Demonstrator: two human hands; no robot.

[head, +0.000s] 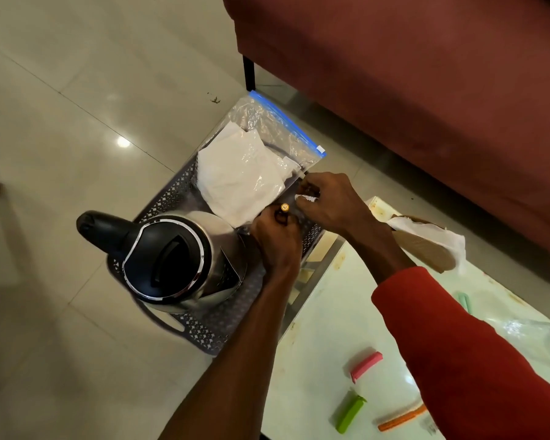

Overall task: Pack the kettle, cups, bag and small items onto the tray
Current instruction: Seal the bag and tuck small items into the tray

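A grey perforated tray (200,327) sits on the tiled floor beside the table. A steel kettle (172,258) with a black lid and handle stands on its near end. A clear zip bag (251,166) with a blue seal, holding white paper, lies across its far end. My left hand (277,239) grips a small dark item with a brass tip (284,208) at the bag's near corner. My right hand (327,201) pinches a small white piece (307,198) just beside it, over the tray's right edge. No cups are visible.
A pale glass-topped table (346,328) at the lower right carries a pink clip (365,365), a green clip (350,414), an orange stick (402,419), clear plastic (534,338) and a brown sandal in white wrap (426,246). A dark red sofa (410,74) fills the upper right.
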